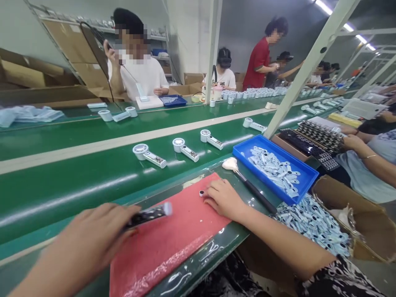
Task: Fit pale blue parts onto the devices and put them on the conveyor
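Over the red mat [179, 243], left hand [89, 231] holds a handle [154, 213]; right hand [225, 199] pinches a button piece [201, 193], not yet joined.

We see a dark, pale-spotted handle [148, 216], blurred and tilted, its whitish end over the red mat [179, 222]; we find a small black-and-white piece [201, 193] near that mat's far edge.

one red mat [173, 231], two blue parts trays [262, 176]
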`<action>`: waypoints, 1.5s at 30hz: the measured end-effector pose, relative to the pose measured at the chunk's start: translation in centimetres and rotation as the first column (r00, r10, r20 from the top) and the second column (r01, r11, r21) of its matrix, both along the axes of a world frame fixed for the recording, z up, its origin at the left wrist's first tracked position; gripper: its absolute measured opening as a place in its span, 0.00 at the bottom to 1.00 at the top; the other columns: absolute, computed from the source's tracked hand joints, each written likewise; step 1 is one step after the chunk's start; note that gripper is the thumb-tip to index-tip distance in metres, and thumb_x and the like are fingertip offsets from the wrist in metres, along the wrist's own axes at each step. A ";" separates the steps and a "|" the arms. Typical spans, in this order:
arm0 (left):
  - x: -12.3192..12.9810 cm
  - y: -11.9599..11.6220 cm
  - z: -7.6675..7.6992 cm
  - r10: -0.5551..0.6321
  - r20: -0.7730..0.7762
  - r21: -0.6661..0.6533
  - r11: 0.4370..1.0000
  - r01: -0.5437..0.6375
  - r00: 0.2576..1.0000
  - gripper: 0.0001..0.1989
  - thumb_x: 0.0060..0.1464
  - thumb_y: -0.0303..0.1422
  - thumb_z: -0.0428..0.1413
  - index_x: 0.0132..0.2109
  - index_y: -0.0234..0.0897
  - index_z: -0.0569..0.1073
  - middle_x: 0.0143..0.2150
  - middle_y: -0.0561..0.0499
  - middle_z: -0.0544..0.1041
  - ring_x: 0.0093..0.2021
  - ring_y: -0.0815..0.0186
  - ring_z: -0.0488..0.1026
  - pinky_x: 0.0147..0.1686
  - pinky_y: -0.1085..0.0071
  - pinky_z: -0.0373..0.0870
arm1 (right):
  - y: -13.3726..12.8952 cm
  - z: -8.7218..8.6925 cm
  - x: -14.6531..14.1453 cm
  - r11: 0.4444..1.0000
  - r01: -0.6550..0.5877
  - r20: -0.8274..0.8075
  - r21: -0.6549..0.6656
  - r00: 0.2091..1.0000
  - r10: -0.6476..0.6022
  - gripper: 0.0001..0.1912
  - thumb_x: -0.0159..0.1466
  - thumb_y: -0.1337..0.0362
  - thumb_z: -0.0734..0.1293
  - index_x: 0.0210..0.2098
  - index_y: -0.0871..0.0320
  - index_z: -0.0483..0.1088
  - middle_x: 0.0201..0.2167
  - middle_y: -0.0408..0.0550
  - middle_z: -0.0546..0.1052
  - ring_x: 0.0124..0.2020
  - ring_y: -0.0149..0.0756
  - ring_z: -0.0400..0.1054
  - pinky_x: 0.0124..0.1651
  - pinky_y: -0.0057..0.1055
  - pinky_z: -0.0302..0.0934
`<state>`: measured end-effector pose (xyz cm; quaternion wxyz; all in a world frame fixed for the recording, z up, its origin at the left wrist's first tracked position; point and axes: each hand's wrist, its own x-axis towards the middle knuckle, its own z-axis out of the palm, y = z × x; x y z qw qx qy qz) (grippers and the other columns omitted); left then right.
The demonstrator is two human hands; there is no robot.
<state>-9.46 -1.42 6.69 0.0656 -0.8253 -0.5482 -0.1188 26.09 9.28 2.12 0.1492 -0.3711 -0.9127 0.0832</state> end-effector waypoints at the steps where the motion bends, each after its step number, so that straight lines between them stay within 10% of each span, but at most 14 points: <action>1: 2.1 -0.3 -0.3 -0.047 -0.005 -0.019 0.999 0.047 0.999 0.16 0.67 0.44 0.47 0.51 0.47 0.75 0.44 0.50 0.80 0.42 0.56 0.75 0.41 0.59 0.67 | -0.3 -0.1 0.4 0.999 -0.020 -0.050 -0.030 0.999 0.018 0.06 0.68 0.65 0.70 0.45 0.55 0.73 0.47 0.48 0.78 0.51 0.40 0.69 0.51 0.38 0.56; 7: 9.6 -0.2 -2.4 -0.103 -0.039 -0.118 0.988 0.098 0.994 0.14 0.68 0.38 0.48 0.52 0.42 0.75 0.45 0.47 0.78 0.43 0.55 0.73 0.44 0.59 0.68 | -0.6 -0.3 1.6 0.981 0.149 -0.117 -0.125 0.980 -0.163 0.14 0.65 0.60 0.74 0.48 0.55 0.72 0.51 0.51 0.75 0.52 0.45 0.68 0.50 0.40 0.59; 22: 9.2 -1.8 -1.1 -0.073 0.390 -0.156 0.977 0.144 0.918 0.15 0.68 0.40 0.52 0.58 0.43 0.68 0.57 0.48 0.74 0.58 0.60 0.70 0.58 0.62 0.70 | -5.5 4.1 -4.9 0.969 -0.219 -0.023 -0.111 0.976 0.218 0.11 0.71 0.61 0.63 0.45 0.62 0.73 0.40 0.53 0.78 0.42 0.46 0.71 0.43 0.42 0.63; 30: 9.7 -1.2 -2.3 -0.094 0.456 -0.098 0.983 0.155 0.885 0.09 0.70 0.31 0.49 0.48 0.41 0.73 0.48 0.51 0.78 0.50 0.65 0.73 0.50 0.67 0.72 | -5.1 3.6 -4.4 0.952 -0.163 -0.163 -0.259 0.979 0.123 0.08 0.71 0.60 0.66 0.40 0.56 0.75 0.39 0.48 0.77 0.42 0.40 0.70 0.45 0.38 0.62; 35: 9.9 -1.2 -2.2 -0.099 0.417 -0.063 0.989 0.137 0.904 0.09 0.69 0.33 0.50 0.48 0.41 0.74 0.47 0.51 0.78 0.50 0.63 0.74 0.49 0.66 0.73 | -4.3 1.9 -4.4 0.822 -0.199 -0.359 -0.534 0.933 -0.007 0.03 0.68 0.64 0.69 0.42 0.55 0.73 0.43 0.45 0.78 0.47 0.37 0.71 0.49 0.36 0.64; 45: 11.1 -4.2 -1.7 -0.034 0.293 -0.117 0.991 0.071 0.956 0.12 0.68 0.39 0.52 0.55 0.44 0.72 0.53 0.50 0.78 0.55 0.57 0.74 0.52 0.59 0.75 | -5.7 2.6 -3.4 0.782 -0.256 -0.225 -0.568 0.963 0.151 0.20 0.67 0.61 0.69 0.59 0.54 0.71 0.56 0.52 0.75 0.58 0.47 0.68 0.63 0.48 0.59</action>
